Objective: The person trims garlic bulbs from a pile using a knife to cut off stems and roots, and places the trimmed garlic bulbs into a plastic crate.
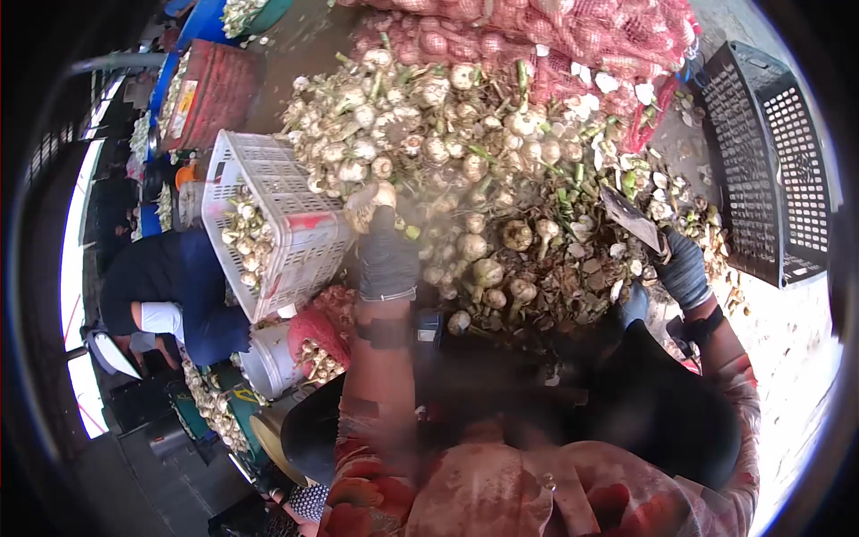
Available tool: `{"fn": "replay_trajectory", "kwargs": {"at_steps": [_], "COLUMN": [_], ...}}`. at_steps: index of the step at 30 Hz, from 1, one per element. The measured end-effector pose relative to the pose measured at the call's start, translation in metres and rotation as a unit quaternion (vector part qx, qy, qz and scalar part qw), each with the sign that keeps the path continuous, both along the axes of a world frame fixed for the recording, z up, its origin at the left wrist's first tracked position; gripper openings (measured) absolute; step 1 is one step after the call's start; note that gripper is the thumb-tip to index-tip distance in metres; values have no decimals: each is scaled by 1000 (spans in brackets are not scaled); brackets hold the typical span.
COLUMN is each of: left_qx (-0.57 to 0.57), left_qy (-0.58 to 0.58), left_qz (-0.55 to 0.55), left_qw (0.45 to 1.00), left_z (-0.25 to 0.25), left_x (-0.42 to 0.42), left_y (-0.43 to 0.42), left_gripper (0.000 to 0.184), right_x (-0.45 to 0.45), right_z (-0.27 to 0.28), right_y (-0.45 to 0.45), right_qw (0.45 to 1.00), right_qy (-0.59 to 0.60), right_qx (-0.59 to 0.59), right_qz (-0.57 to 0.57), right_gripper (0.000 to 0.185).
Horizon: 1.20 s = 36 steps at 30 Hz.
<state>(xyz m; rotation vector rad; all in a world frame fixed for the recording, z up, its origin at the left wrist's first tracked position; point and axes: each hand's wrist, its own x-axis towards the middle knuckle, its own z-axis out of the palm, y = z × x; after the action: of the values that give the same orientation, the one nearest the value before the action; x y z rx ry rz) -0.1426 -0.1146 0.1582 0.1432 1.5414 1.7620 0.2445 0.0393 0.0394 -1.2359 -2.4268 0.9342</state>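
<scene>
My left hand (388,255), in a grey glove, is closed around a garlic bulb (370,204) beside the white crate (309,228). In my right hand (682,268), also gloved, is a knife (630,219) with a broad, dirty blade pointing up and left. A large heap of garlic bulbs (438,98) spreads in front of me, some with cut stems. Closer to my knees, loose bulbs (488,272) lie among brown skins and trimmings (573,277). A blurred patch on the picture partly veils the area right of my left hand.
Red mesh sacks of garlic (537,36) lie behind the heap. A black crate (769,161) stands at the right. At left are a red basket (210,94), a white bucket (270,361), a red mesh bag (313,345) and a crouching person (179,291).
</scene>
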Motion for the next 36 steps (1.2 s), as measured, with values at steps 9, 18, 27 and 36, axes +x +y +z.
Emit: {"fn": "replay_trajectory", "kwargs": {"at_steps": [9,18,27,36], "left_qx": [-120,-54,122,-24], "left_qy": [255,206,-637,181], "left_qz": [-92,-526,-244,-576], "left_qw": [955,823,721,797], "left_z": [10,-59,-63,-56], "left_x": [-67,46,65,75], "left_y": [-38,-19,-10,-13], "left_gripper": [38,53,47,43], "right_x": [-31,-85,-79,-67], "right_z": [9,84,80,44], "right_y": [-3,-8,-10,-8], "right_qw": [999,965,938,958], "right_qy": [19,69,79,64], "right_qx": [0,53,84,112], "right_qz": [34,248,327,257], "right_gripper": [28,25,48,31]}}
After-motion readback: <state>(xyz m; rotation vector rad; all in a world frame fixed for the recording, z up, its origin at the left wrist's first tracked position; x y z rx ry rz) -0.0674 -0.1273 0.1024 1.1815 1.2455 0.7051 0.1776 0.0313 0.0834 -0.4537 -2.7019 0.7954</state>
